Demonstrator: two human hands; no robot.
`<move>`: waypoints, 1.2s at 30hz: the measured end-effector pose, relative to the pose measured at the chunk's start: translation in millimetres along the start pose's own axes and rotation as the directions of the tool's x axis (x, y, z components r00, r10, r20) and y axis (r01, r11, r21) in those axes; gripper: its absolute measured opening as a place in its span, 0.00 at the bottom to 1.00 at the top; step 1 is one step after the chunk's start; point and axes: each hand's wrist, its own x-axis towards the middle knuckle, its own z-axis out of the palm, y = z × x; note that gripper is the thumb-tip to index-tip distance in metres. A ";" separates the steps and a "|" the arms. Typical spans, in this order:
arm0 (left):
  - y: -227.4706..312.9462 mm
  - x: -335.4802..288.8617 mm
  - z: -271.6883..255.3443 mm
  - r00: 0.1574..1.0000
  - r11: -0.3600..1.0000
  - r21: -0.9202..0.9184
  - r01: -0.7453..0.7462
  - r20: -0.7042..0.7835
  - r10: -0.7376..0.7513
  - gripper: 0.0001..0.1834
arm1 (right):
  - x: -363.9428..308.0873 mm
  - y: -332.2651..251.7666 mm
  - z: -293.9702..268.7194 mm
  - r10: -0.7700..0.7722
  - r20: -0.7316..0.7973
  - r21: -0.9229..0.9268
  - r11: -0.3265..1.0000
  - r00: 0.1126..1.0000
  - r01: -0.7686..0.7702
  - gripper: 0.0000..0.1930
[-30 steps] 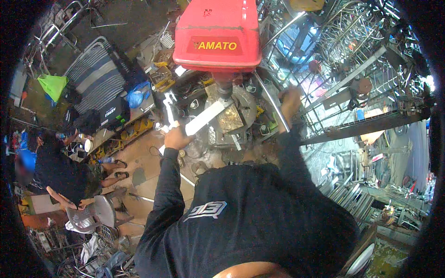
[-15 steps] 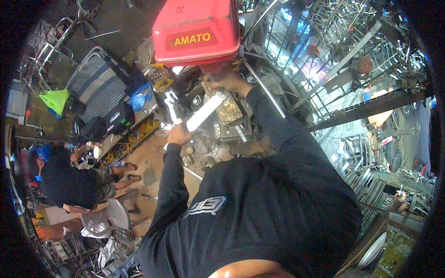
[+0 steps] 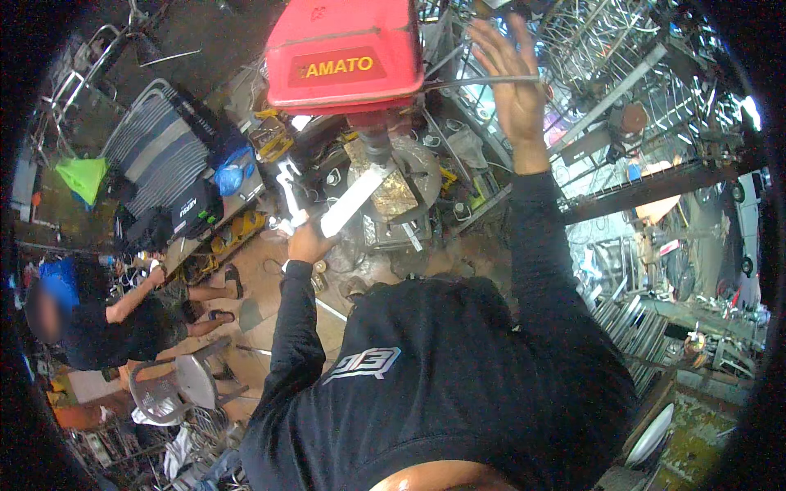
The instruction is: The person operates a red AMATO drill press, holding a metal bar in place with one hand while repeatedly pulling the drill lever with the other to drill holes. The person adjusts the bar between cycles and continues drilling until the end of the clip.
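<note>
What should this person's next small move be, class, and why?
Probably curl the right hand around the lever rod: its fingers are spread where the rod crosses it in view, while the left hand holds the pale bar beneath the drill chuck.

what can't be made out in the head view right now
- Top of the red machine: head view, cut off by the upper edge.
- Tip beneath the drill chuck: head view, too small and blurred to see.
- Left hand's grip beneath the white bar: head view, hidden by hand and bar.
- Whether the right hand touches the rod: head view, overlap hides contact.
</note>
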 end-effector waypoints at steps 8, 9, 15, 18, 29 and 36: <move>-23.6 5.4 6.2 0.992 0.984 -0.154 -0.086 0.079 0.099 0.47 | 11.8 12.9 66.1 -0.305 0.005 0.132 0.944 0.952 0.302 0.41; -25.4 6.6 4.4 0.986 0.970 -0.234 -0.066 0.136 0.100 0.48 | 22.6 13.9 67.3 -0.315 -0.007 0.075 0.946 0.949 0.315 0.40; -7.8 3.5 -5.3 0.999 0.973 0.229 0.022 -0.035 -0.015 0.40 | 75.3 10.4 63.8 0.006 -0.258 -0.073 0.997 0.966 -0.026 0.26; 3.0 -1.6 -10.5 0.995 0.956 0.290 0.052 -0.102 -0.023 0.37 | 83.0 9.3 64.0 -0.012 -0.262 -0.058 0.998 0.965 -0.004 0.27; 9.1 -10.3 -13.0 0.986 0.912 0.403 0.074 -0.165 -0.007 0.37 | 75.2 10.5 65.4 -0.109 -0.204 -0.071 0.993 0.973 0.096 0.25; 8.9 -11.5 -11.5 0.982 0.900 0.432 0.063 -0.189 0.021 0.37 | 58.4 9.9 70.9 -0.224 -0.179 -0.094 0.973 0.958 0.210 0.25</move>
